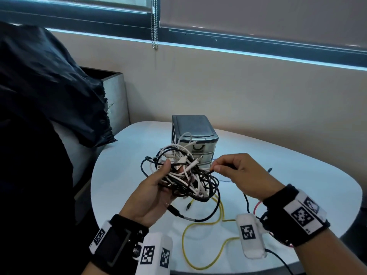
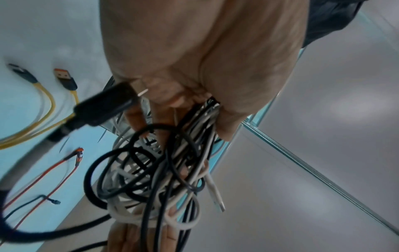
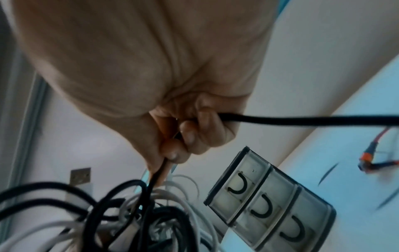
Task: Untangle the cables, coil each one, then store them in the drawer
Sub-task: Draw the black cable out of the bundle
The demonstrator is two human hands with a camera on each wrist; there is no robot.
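Nearest, at 6 o'clock on the pale rounded table [image 1: 297,175]: a loose yellow cable [image 1: 200,231]. Above it, a knotted bundle of black and white cables [image 1: 184,175], clutched in the left hand [image 1: 153,197]. At 3 o'clock of the bundle, right hand [image 1: 238,173] pinching one black strand [image 3: 302,120]. Beyond, at 12 o'clock: grey plastic three-drawer unit [image 1: 193,135], its shut fronts clear only in the right wrist view.
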